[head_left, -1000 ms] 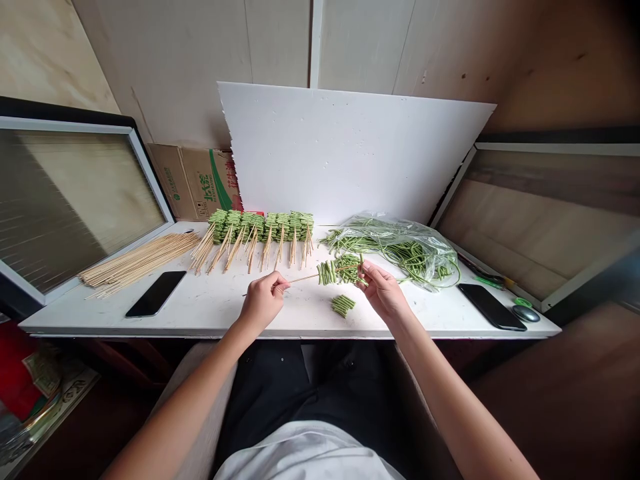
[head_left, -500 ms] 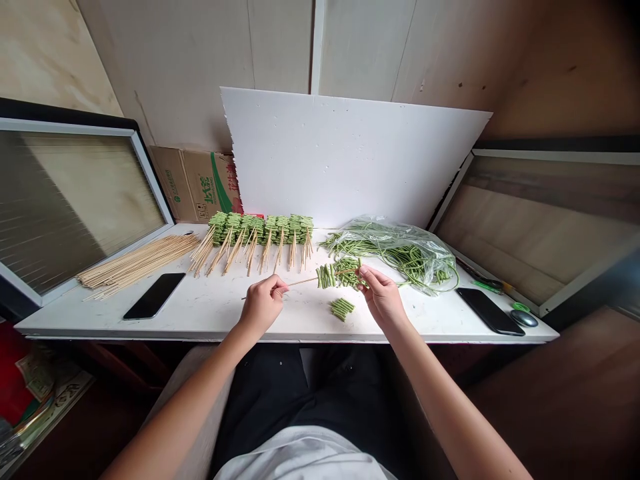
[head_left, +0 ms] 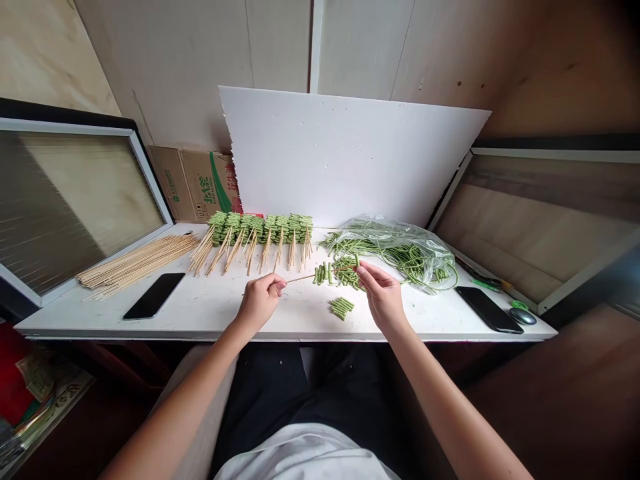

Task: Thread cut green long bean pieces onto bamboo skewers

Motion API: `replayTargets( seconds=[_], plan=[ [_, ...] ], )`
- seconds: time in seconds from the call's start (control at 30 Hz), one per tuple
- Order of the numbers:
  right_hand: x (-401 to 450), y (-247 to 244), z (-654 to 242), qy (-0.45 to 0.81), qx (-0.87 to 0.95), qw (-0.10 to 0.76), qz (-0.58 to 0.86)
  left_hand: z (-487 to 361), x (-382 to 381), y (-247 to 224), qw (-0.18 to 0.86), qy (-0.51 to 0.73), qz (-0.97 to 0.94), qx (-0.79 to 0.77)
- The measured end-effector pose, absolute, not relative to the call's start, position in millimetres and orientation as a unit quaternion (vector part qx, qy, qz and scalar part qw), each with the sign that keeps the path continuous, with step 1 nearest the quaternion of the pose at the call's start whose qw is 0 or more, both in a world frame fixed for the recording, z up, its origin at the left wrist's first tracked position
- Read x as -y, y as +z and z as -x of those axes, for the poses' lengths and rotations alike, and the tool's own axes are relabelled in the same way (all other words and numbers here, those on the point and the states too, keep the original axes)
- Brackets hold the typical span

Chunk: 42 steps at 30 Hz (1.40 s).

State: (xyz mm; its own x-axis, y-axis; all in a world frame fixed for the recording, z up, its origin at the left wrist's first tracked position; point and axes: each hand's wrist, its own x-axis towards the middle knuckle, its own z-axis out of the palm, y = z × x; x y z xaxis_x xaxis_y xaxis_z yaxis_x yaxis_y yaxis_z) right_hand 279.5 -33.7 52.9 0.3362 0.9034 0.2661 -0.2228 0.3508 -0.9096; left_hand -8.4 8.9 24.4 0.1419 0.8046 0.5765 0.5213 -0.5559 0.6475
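My left hand (head_left: pixel 259 301) is closed around the lower part of a thin bamboo skewer (head_left: pixel 299 278), which points right and slightly up. Several short green bean pieces (head_left: pixel 323 273) are threaded crosswise near its far end. At the tip, my right hand (head_left: pixel 384 297) pinches another bean piece (head_left: pixel 357 261), held upright. Whether the tip has pierced it I cannot tell. Behind the skewer lies a heap of cut bean pieces (head_left: pixel 345 264), partly hidden by the right fingers. A smaller group of cut pieces (head_left: pixel 341 307) rests on the white table (head_left: pixel 300 320) nearer to me.
Filled bean skewers (head_left: pixel 287 230) are stacked at the back. Loose bamboo skewers (head_left: pixel 140 261) and a phone (head_left: pixel 154 296) lie left. Long beans in a plastic bag (head_left: pixel 410 250), another phone (head_left: pixel 487 310) and a dark rounded object (head_left: pixel 523 316) are right. A white foam board (head_left: pixel 355 157) stands behind.
Both hands have shifted slightly left with the skewer. The threaded bean pieces now sit less tightly together, and the piece in my right fingers shows more upright at the tip.
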Motion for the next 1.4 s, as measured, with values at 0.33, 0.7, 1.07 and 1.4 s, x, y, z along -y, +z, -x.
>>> replayTargets(
  seconds=[0.33,0.7,1.07,1.4],
  plan=[
    [34.0,52.1,-283.5,0.338,0.476,0.710,0.393,9.0,-8.1,22.4,0.151,0.466,-0.762,-0.424],
    [40.0,58.4,-280.3,0.331,0.505,0.698,0.384,8.6,-7.6,21.3,0.165,0.447,-0.773,-0.419],
    [41.3,63.5,-283.9,0.342,0.528,0.674,0.388,10.7,-10.1,17.0,0.167,0.363,-0.824,-0.401],
    [33.8,64.8,-286.2,0.398,0.421,0.716,0.390,6.3,-13.4,15.4,0.257,0.492,-0.751,-0.359]
  ],
)
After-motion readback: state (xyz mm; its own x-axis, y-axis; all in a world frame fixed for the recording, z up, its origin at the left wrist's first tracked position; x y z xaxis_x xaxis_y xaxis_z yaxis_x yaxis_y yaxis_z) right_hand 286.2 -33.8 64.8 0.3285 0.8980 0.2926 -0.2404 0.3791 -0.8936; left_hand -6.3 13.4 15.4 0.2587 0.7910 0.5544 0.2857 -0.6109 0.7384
